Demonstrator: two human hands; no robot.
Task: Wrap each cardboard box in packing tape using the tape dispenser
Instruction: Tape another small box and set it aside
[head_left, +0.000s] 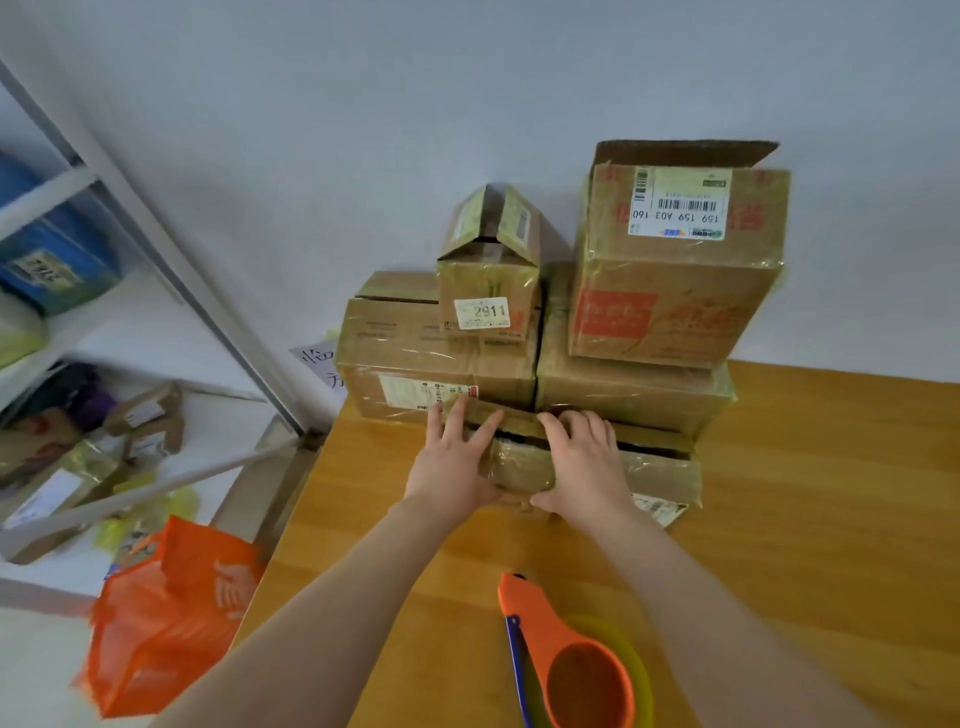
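Observation:
A low, flat cardboard box (657, 470) partly covered in clear tape lies on the wooden table (831, 519), just in front of a stack of boxes. My left hand (452, 462) presses on the box's left end with spread, straight fingers. My right hand (587, 460) holds the middle of the box, its fingers bent over the top flap and its thumb along the near side. The orange tape dispenser (566, 654), loaded with a yellowish tape roll, lies on the table near me, untouched.
Taped boxes are stacked against the wall behind: a wide box (431, 364), a small box labelled 2911 (488, 275), a large labelled box (680, 275) on another box (623, 389). A metal shelf (156, 467) with parcels and an orange bag (166, 623) stand to the left.

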